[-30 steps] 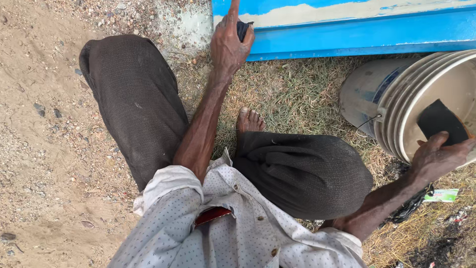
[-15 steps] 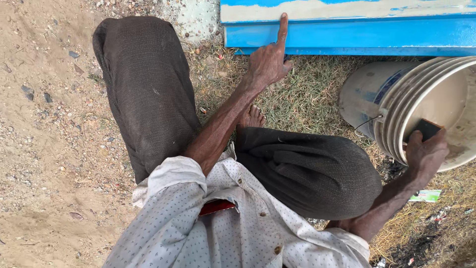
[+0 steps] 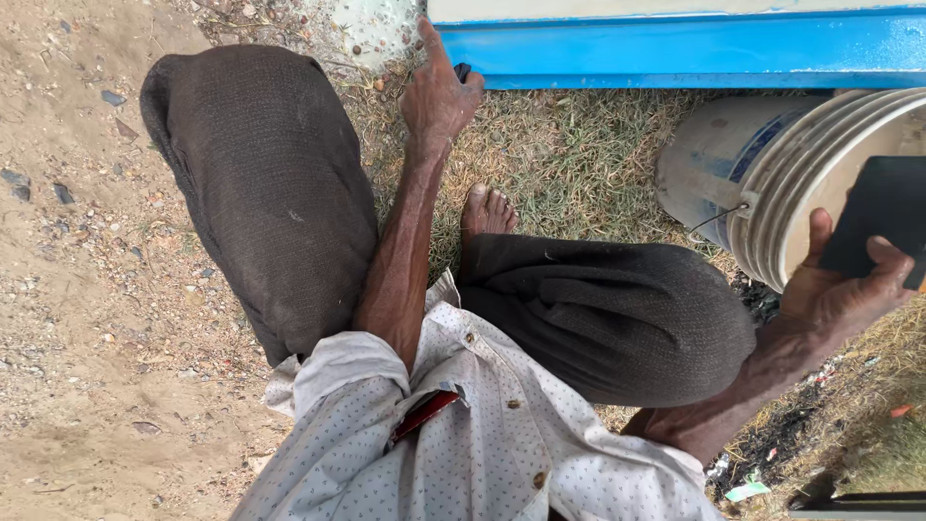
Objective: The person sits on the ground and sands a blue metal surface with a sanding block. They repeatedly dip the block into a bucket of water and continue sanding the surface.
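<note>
Head view: the left hand reaches to twelve o'clock, forefinger raised, remaining fingers curled on a small dark object beside the blue panel, perhaps touching it; at three o'clock the right hand has its grip pinching a flat black pad just inside the mouth of the tipped white bucket; dry grass lies between them.
</note>
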